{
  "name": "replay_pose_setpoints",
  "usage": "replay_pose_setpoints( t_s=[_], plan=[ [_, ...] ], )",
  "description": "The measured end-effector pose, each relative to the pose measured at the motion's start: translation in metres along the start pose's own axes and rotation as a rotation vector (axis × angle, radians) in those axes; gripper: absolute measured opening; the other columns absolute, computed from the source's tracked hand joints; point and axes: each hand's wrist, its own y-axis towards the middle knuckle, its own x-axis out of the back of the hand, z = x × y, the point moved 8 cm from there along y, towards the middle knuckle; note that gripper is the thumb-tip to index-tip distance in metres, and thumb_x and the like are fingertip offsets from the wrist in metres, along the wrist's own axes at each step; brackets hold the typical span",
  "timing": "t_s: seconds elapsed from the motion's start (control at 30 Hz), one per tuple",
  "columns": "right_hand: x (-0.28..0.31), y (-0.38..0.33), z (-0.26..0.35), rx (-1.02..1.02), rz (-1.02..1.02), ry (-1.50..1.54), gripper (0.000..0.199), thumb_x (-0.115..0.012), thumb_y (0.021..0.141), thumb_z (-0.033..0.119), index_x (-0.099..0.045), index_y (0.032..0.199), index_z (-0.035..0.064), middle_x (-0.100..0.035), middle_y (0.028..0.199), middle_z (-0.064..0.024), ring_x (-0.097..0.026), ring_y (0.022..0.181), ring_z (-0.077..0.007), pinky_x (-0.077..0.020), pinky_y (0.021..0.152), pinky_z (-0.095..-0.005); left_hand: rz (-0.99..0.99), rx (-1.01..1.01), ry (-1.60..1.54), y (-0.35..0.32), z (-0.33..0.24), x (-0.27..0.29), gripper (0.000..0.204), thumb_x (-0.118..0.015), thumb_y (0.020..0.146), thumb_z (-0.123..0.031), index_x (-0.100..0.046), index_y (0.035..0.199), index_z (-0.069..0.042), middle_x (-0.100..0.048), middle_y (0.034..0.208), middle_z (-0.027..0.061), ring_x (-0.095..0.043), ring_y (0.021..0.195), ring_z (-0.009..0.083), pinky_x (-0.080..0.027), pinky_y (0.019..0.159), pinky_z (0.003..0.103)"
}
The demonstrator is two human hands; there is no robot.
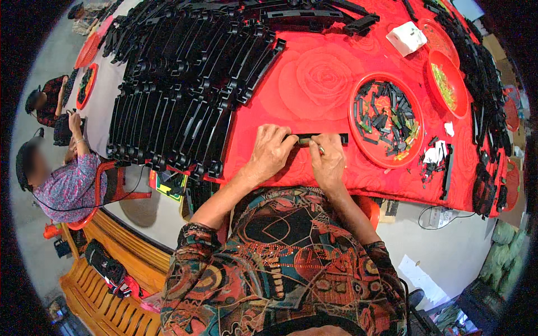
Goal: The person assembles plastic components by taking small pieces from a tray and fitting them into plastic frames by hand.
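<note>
Leftward of the left hand [272,150], black parts [168,120] were stacked. Between both hands, a black strip [305,136] was pinched by the left, best kept steady; by the right hand [327,152], a small object [321,150] was pinched, best guided gently. Rightward stood a red tray [392,165].

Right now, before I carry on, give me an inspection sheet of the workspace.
Surface: red rose-patterned cloth.
Job's things: black strip at the near side; rows of longer black parts to the left; round red tray of small black pieces to the right.
Clutter: white scraps right of the tray; white box beyond it.
Hands: left hand pinches the strip's left end; right hand curls over it, grip unclear.
Cables: thin dark cable, lower right.
Surroundings: two people at left; wooden bench, lower left.
</note>
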Motion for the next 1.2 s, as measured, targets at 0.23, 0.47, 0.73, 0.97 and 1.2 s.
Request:
replay_pose_setpoints(
  t_s=[0.23, 0.47, 0.73, 0.97, 1.2],
  plan=[
    [-0.003, -0.005, 0.009, 0.072, 0.230, -0.251, 0.015, -0.064, 0.079, 0.010, -0.060, 0.093, 0.0074, -0.052, 0.094, -0.0088, -0.060, 0.068, -0.0280, -0.0476, 0.052, -0.0401, 0.060, -0.066, 0.029, 0.005, -0.010, -0.008, 0.022, -0.056, 0.075, -0.012, -0.063, 0.096, -0.011, -0.053, 0.100, 0.0097, -0.049, 0.094, 0.0262, -0.037, 0.083, 0.040],
    [0.034, 0.009, -0.010, 0.038, 0.079, 0.200, 0.024, -0.052, 0.084, 0.007, -0.057, 0.106, 0.0028, -0.053, 0.085, -0.0088, -0.055, 0.059, -0.0190, -0.0461, 0.054, -0.0311, 0.093, -0.018, 0.026, 0.002, -0.010, -0.012, 0.023, -0.057, 0.074, -0.011, -0.063, 0.096, -0.011, -0.054, 0.101, 0.0098, -0.049, 0.094, 0.0263, -0.038, 0.079, 0.039],
    [0.010, 0.034, -0.025, -0.321, -0.169, 1.237, 0.035, -0.037, 0.079, -0.001, -0.055, 0.109, -0.0013, -0.048, 0.074, -0.0033, -0.037, 0.049, -0.0062, -0.0335, 0.045, -0.0205, 0.093, 0.016, -0.002, 0.003, -0.010, -0.014, 0.025, -0.058, 0.072, -0.008, -0.065, 0.095, -0.012, -0.054, 0.098, 0.0094, -0.050, 0.093, 0.0266, -0.039, 0.077, 0.039],
    [-0.007, 0.033, -0.027, -0.280, -0.201, 1.158, 0.027, -0.040, 0.078, 0.000, -0.058, 0.097, -0.0008, -0.048, 0.070, -0.0042, -0.035, 0.047, -0.0073, -0.0318, 0.044, -0.0219, 0.105, 0.025, 0.060, 0.006, -0.008, -0.013, 0.029, -0.059, 0.070, -0.005, -0.065, 0.097, -0.013, -0.054, 0.098, 0.0087, -0.049, 0.093, 0.0260, -0.039, 0.075, 0.038],
    [-0.010, 0.025, -0.020, -0.101, -0.198, 1.120, 0.018, -0.041, 0.081, 0.003, -0.055, 0.090, -0.0033, -0.040, 0.058, -0.0010, -0.031, 0.045, -0.0066, -0.0272, 0.042, -0.0214, 0.019, -0.021, 0.042, 0.003, -0.013, -0.017, 0.026, -0.068, 0.068, -0.015, -0.066, 0.094, -0.015, -0.056, 0.098, 0.0037, -0.051, 0.087, 0.0229, -0.040, 0.070, 0.036]
  ],
)
